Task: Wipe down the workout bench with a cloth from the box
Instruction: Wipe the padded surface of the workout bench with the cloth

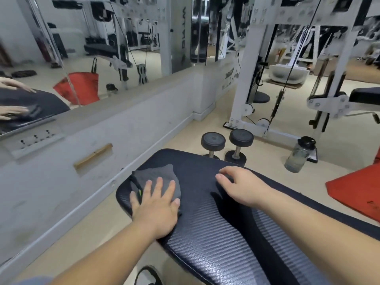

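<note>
Gym floor and a mirrored wall surrounded the black, carbon-weave padded bench [216,233]. Near its far left corner lay the crumpled grey cloth [158,178], pressed flat under the left hand [156,204], fingers spread rather than clenched around it. The right hand [240,186] rested released on the padding beside it, bracing. Wiping well would likely mean keeping even palm pressure and running overlapping strokes along the weave, edges included
</note>
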